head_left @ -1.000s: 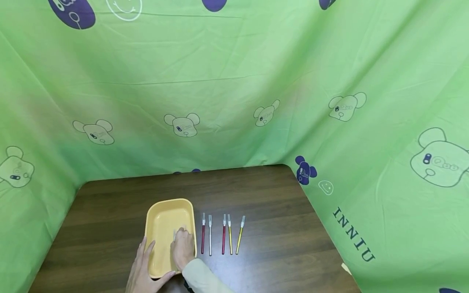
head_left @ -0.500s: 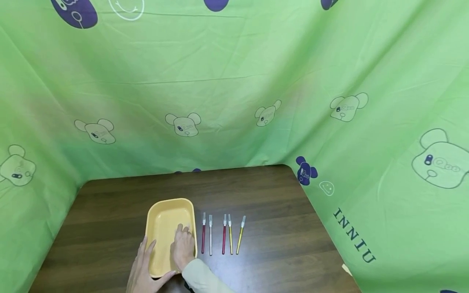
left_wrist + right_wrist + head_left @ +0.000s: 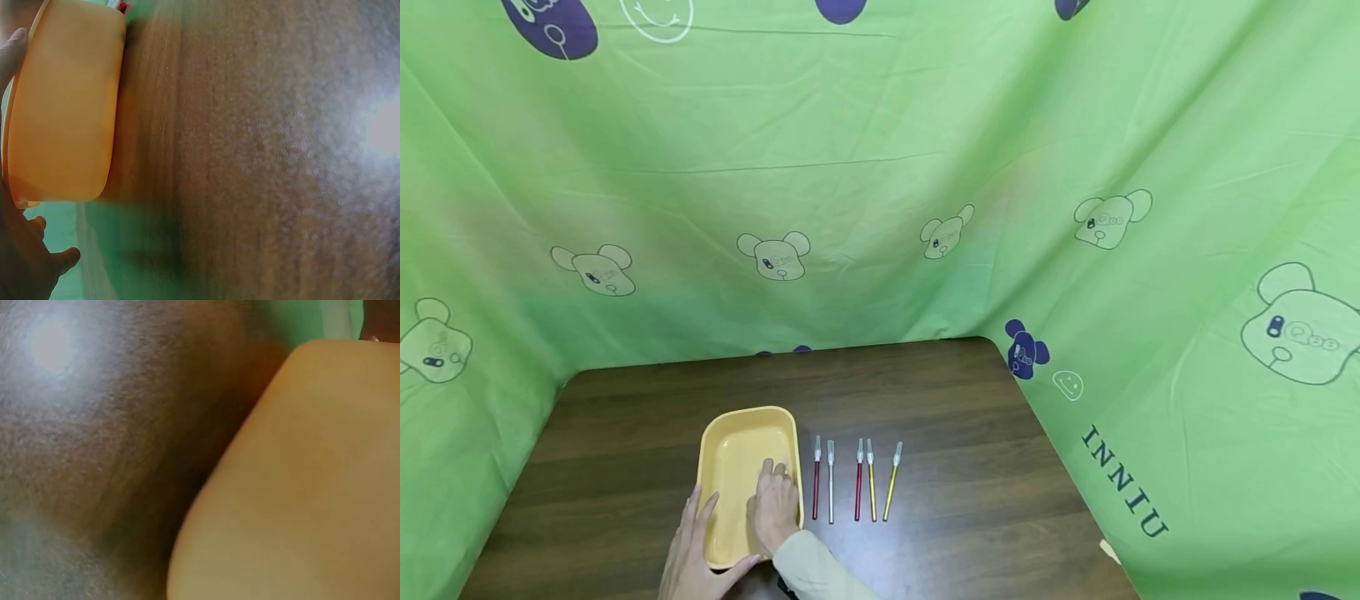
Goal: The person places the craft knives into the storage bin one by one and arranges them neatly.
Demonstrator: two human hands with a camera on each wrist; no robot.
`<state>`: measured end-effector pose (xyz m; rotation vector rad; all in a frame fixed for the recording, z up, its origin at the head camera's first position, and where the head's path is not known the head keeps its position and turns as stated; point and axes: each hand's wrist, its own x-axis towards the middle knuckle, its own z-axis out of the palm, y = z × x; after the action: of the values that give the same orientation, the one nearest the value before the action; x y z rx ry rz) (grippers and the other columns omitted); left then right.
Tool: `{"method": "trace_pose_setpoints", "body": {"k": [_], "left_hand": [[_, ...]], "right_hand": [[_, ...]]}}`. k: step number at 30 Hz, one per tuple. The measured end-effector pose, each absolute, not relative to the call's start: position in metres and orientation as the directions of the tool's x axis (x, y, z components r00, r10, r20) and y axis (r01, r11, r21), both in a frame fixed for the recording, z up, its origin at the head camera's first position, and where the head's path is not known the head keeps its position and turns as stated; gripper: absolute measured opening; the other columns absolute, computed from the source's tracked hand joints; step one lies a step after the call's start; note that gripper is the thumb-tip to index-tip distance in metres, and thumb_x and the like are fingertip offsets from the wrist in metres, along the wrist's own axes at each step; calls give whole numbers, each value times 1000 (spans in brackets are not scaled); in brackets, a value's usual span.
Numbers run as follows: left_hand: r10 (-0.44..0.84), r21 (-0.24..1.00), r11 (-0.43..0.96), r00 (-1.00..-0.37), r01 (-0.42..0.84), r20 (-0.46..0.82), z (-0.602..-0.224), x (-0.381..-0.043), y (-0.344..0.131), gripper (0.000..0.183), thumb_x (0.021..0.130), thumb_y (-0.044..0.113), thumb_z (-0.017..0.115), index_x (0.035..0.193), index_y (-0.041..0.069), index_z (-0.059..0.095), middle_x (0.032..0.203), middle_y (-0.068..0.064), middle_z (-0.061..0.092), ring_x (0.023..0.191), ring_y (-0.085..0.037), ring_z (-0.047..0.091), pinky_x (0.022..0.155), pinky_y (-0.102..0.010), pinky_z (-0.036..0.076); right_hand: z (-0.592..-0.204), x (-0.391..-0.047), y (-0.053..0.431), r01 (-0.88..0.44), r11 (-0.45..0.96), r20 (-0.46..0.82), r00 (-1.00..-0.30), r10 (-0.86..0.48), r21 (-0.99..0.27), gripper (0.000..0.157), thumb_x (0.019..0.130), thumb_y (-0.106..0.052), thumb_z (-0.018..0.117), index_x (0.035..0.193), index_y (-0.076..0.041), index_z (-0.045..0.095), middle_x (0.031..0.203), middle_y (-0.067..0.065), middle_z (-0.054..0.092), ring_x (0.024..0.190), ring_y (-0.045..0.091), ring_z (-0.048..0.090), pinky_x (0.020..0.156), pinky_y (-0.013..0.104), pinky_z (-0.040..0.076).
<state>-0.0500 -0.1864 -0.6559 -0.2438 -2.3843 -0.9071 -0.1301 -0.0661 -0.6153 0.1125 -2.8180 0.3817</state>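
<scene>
A yellow rectangular tray stands on the table, left of the middle in the head view. My left hand rests on its near left corner, fingers straight and spread along the left rim, thumb at the near edge. In the left wrist view the tray's outer wall shows, with the left thumb over the rim. Inside the tray, toward its right side, is my right hand, fingers bent downward. A faint pale bit shows by those fingers; whatever lies under them is hidden. The right wrist view shows only the tray's wall.
Right of the tray lie several slim craft knives with clear caps: a red one, a silver one, another red one and gold ones. Green printed cloth hangs round the dark wooden table.
A second ago, clear tips showed beside my right fingers in the tray; now the fingers reach slightly farther and cover most of them. My left hand and the knives outside stay put.
</scene>
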Motion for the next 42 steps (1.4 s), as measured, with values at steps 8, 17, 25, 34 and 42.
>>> {"method": "trace_pose_setpoints", "body": {"k": [8, 17, 25, 34, 42], "left_hand": [[-58, 605, 743, -874, 285, 483, -650, -45, -183, 114, 58, 39, 100, 153, 2, 47, 165, -22, 32, 142, -41, 36, 87, -80, 37], [-72, 629, 740, -902, 238, 425, -647, -43, -183, 112, 61, 38, 100, 153, 5, 47, 168, -19, 29, 142, -50, 36, 90, -83, 35], [-74, 621, 742, -891, 251, 448, -646, -44, -183, 112, 58, 37, 101, 151, 4, 49, 166, -21, 33, 138, -56, 38, 89, -80, 37], [-79, 639, 731, -899, 241, 430, -644, -43, -181, 110, 60, 35, 100, 152, 3, 49, 167, -21, 31, 139, -54, 38, 91, -80, 37], [-78, 636, 737, -906, 228, 416, -642, -41, -180, 112, 59, 36, 101, 152, 4, 48, 166, -21, 32, 138, -57, 39, 92, -78, 38]], "right_hand": [[-605, -131, -60, -163, 954, 366, -929, -62, -252, 44, 67, -13, 91, 88, -9, 52, 75, 4, 52, 59, 20, 60, 52, 28, 50], [-578, -132, -46, -152, 876, 205, -977, -62, -457, 32, 78, -18, 91, 87, -7, 63, 75, 7, 64, 71, 27, 69, 63, 33, 55], [-561, -132, -32, -183, 801, 221, -973, -65, -570, 22, 83, -16, 89, 93, -5, 71, 79, 7, 72, 69, 27, 71, 60, 31, 54], [-558, -138, -8, -182, 639, 195, -979, -50, -747, 22, 79, -7, 87, 96, -3, 73, 82, 7, 71, 71, 16, 65, 64, 27, 51], [-552, -145, 15, -136, 556, 156, -988, -11, -820, 23, 82, -5, 84, 102, -1, 73, 88, 7, 73, 79, 20, 69, 71, 29, 56]]}}
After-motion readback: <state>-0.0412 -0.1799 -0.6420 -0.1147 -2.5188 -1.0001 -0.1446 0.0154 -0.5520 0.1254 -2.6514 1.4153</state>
